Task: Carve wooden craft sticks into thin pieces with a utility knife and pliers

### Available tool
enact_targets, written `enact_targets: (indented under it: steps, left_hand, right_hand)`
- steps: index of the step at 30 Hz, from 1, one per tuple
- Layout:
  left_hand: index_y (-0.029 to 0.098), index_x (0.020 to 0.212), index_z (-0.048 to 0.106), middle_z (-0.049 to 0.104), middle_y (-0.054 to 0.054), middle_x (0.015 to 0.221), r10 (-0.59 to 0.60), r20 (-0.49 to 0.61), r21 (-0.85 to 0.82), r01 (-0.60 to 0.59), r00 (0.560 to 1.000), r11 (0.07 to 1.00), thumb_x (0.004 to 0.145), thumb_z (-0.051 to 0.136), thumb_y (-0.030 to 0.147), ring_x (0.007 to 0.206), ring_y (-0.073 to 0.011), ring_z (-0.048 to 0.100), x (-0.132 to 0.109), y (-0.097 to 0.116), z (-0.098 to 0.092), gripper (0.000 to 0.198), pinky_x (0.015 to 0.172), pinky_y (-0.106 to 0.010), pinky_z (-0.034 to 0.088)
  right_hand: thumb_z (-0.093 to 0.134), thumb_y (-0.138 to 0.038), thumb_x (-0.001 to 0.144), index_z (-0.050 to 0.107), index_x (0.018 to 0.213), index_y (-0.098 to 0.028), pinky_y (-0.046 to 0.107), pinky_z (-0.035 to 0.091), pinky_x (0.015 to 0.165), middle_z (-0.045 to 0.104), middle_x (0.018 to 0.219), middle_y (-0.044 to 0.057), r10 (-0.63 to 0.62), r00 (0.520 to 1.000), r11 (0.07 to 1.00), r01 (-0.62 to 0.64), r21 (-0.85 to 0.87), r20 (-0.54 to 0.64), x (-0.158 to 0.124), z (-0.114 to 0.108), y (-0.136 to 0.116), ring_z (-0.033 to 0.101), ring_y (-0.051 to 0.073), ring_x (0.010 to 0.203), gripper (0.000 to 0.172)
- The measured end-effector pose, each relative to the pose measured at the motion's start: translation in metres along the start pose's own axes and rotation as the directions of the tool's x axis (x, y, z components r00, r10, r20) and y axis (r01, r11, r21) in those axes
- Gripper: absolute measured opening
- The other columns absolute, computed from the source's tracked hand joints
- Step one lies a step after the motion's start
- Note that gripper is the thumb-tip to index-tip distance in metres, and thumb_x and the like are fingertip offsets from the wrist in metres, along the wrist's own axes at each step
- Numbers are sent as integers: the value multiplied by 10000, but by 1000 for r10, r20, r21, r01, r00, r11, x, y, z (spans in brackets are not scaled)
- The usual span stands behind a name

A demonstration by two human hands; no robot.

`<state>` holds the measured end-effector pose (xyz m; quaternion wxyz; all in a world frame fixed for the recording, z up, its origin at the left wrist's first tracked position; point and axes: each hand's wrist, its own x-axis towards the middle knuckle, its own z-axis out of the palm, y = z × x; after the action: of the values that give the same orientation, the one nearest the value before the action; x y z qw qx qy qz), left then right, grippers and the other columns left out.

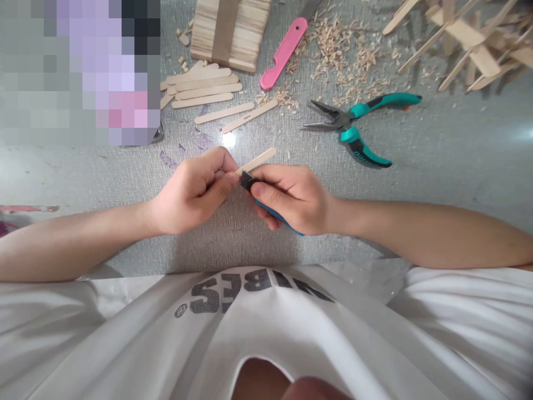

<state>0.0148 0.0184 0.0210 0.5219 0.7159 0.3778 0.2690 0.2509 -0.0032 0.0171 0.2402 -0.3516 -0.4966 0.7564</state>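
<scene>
My left hand (pixel 195 191) pinches one end of a wooden craft stick (pixel 259 159) between thumb and fingers. The stick's free end points up and to the right. In my right hand (pixel 293 194) is a pair of blue-handled pliers (pixel 247 180), its dark head touching or very close to the stick beside my left fingertips. The jaws are too small and partly covered to make out whether they grip the wood. Just beyond my hands, two loose craft sticks (pixel 225 113) lie on the grey table (pixel 137 183).
Several craft sticks (pixel 207 90) lie below a banded bundle (pixel 204 33). A pink-handled knife (pixel 287 50) rests near wood shavings (pixel 341 47). Teal needle-nose pliers (pixel 345 120) lie spread to the right. A stick structure (pixel 466 39) stands at the upper right. The upper left is pixelated.
</scene>
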Motion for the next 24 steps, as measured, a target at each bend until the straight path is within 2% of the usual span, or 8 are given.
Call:
enact_targets:
  steps: [3, 5, 7, 11, 14, 19, 24]
  left_hand:
    - [220, 889, 562, 521, 34, 671, -22, -15, -4, 22, 1000, 1000, 1049, 557, 225, 597, -107, 468, -1, -2, 0, 160, 524, -272, 388]
    - [226, 907, 567, 505, 48, 639, -16, -25, -30, 16, 1000, 999, 1080, 561, 262, 555, -97, 447, -2, -6, -1, 177, 499, -270, 368]
    - [231, 924, 569, 490, 60, 611, -11, -31, -60, 9, 999, 998, 1108, 561, 303, 516, -88, 424, -3, -10, -1, 198, 477, -268, 351]
    - [243, 932, 557, 461, 73, 588, 6, -36, -46, -7, 999, 999, 1123, 554, 329, 487, -92, 384, -4, -11, 0, 210, 455, -274, 322]
    - [237, 915, 561, 483, 73, 597, 22, -45, 4, -22, 999, 1000, 1093, 567, 252, 486, -86, 392, -3, -7, 2, 179, 464, -273, 328]
    - [225, 916, 569, 501, 78, 578, 4, -20, 11, -4, 1000, 1000, 1056, 552, 188, 459, -81, 392, -2, -3, 2, 146, 449, -267, 328]
    - [238, 933, 578, 516, 58, 605, -21, -18, -5, 20, 1000, 1000, 1098, 554, 272, 490, -101, 409, -3, -6, 3, 170, 469, -290, 341]
  right_hand:
    - [587, -365, 1129, 575, 914, -221, 204, 437, 451, 599, 657, -71, -32, 998, 999, 30, -35, -61, -2, 1, -1, 567, 71, 466, 259]
    - [594, -429, 1134, 578, 944, -231, 217, 435, 455, 597, 656, -72, -46, 990, 999, 44, -16, -136, -2, 0, -2, 560, 77, 464, 274]
    - [606, -479, 1129, 576, 958, -236, 223, 436, 451, 599, 664, -71, -40, 987, 999, 43, 14, -153, -2, -3, -4, 559, 82, 464, 299]
    - [588, -416, 1140, 587, 956, -213, 204, 447, 460, 616, 684, -60, 3, 1000, 1000, -3, 5, 6, 0, -10, -5, 583, 77, 485, 274]
    - [559, -320, 1144, 602, 988, -192, 179, 442, 453, 625, 692, -65, 42, 995, 999, -40, -23, 95, 3, -15, -6, 598, 69, 488, 207]
    - [553, -263, 1121, 618, 988, -181, 164, 426, 398, 626, 655, -70, 155, 978, 987, -160, 25, 140, 10, -17, -9, 590, 73, 438, 169]
    - [582, -292, 1105, 607, 965, -192, 179, 389, 343, 630, 604, -64, 201, 963, 971, -220, 95, 179, 15, -19, -13, 572, 95, 386, 174]
